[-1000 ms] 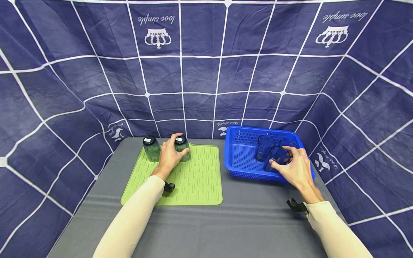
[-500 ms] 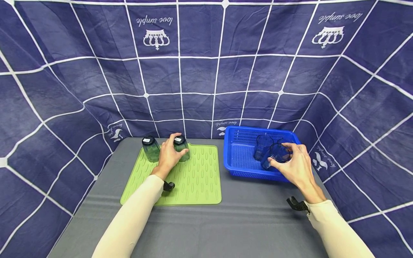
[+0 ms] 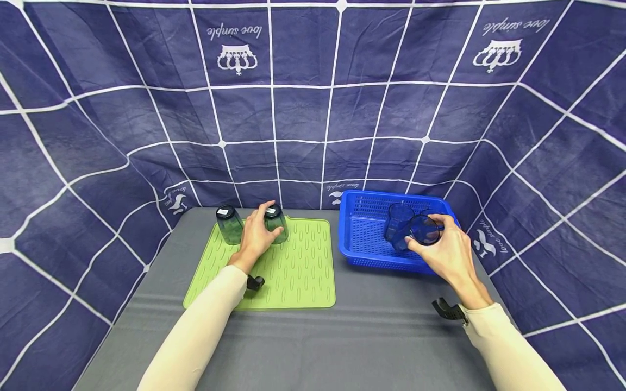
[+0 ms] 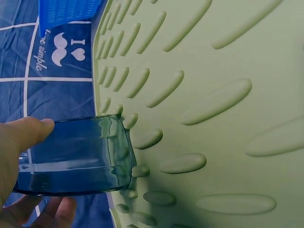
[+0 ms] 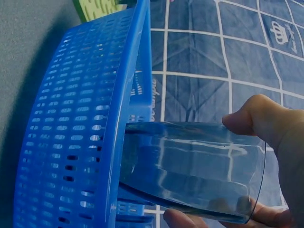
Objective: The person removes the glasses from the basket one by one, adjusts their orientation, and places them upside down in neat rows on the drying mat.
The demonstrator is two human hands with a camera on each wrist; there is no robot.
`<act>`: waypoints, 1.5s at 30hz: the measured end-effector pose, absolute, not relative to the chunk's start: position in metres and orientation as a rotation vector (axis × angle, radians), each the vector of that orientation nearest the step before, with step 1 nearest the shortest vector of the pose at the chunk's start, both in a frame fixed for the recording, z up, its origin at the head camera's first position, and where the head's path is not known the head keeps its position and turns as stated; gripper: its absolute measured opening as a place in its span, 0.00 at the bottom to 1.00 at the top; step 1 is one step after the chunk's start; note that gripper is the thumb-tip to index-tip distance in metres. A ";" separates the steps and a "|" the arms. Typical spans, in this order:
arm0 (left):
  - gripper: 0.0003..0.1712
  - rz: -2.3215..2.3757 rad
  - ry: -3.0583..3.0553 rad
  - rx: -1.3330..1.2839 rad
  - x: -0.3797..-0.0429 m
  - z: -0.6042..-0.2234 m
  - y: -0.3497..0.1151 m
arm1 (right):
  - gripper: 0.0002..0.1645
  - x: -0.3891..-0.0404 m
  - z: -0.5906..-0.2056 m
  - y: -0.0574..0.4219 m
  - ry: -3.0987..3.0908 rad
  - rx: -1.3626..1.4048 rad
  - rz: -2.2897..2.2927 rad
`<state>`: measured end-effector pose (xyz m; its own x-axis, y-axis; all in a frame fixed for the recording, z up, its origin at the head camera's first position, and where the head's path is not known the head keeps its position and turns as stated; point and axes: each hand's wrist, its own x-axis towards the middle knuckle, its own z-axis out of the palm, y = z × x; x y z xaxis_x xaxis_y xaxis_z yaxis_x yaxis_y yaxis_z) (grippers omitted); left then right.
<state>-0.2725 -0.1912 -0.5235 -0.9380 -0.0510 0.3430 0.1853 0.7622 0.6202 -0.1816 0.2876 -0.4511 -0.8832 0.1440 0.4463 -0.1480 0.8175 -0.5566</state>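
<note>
My left hand (image 3: 255, 234) grips an upside-down tinted glass tumbler (image 3: 280, 231), whose rim meets the green ridged mat (image 3: 303, 271) in the left wrist view. Just left of it on the mat stands a similar tumbler (image 3: 230, 227), also bottom up. Over at the blue basket (image 3: 344, 228), my right hand (image 3: 449, 252) pinches another clear tumbler (image 5: 194, 166) near its rim, thumb on one side and fingers on the other. That tumbler is mouth up, tilted, its lower end behind the basket's wall in the right wrist view. Another tumbler (image 3: 395, 216) stands beside it in the basket.
A further tumbler in the basket is mostly hidden behind my right hand. Grey cloth (image 3: 313, 347) covers the table. A dark blue curtain (image 3: 303, 119) with white lines rises behind and along both sides, close to the basket's back.
My right hand has raised its tumbler a little in the basket and tipped its mouth more toward me. The left hand keeps its grip on the upside-down tumbler, nearly still.
</note>
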 end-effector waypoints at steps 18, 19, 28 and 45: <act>0.52 -0.993 -2.647 -0.082 -0.258 -0.518 -0.193 | 0.48 -0.174 -0.444 0.272 -2.426 0.055 0.911; 0.52 -0.990 -2.649 -0.084 -0.258 -0.517 -0.194 | 0.48 -0.173 -0.443 0.271 -2.422 0.056 0.916; 0.50 -0.970 -2.618 -0.124 -0.249 -0.506 -0.199 | 0.49 -0.164 -0.439 0.261 -2.362 0.088 0.990; 0.43 -0.963 -2.471 -0.288 -0.217 -0.483 -0.188 | 0.46 -0.148 -0.432 0.243 -2.306 0.213 1.167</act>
